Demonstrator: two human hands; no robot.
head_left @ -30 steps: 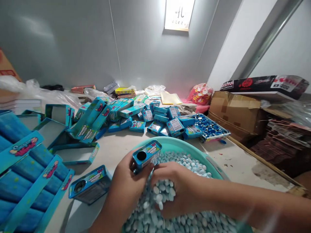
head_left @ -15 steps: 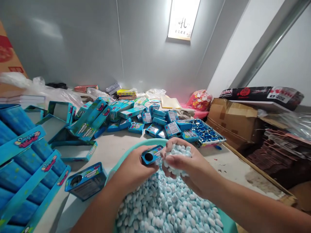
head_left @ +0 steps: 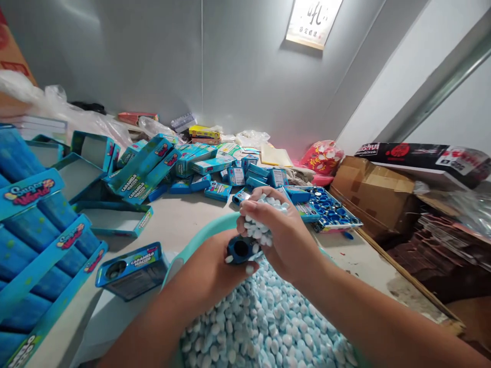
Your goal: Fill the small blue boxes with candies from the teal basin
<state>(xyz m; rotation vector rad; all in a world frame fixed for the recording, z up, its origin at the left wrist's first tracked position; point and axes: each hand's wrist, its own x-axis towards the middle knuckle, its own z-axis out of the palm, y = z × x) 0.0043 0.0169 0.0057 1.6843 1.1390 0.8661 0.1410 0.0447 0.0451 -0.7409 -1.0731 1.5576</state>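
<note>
My left hand (head_left: 209,268) grips a small blue tin (head_left: 241,249) with a round hole facing up, held over a teal basin (head_left: 199,240). The basin is heaped with pale blue and white candies (head_left: 264,327). My right hand (head_left: 282,230) is cupped around a handful of those candies (head_left: 261,227) right above the tin's hole, and a few are dropping beside it. Another blue tin with a hole (head_left: 132,268) lies on the table to the left of the basin.
Blue display cartons (head_left: 42,240) line the left side. A pile of blue tins (head_left: 215,174) lies further back, with a tray of blue caps (head_left: 330,209) to its right. Cardboard boxes (head_left: 368,186) and stacked paper stand beyond the table's right edge.
My right hand rose out of the basin with a scoop of candies and came over the tin. The left hand tilted the tin's hole upward under it.
</note>
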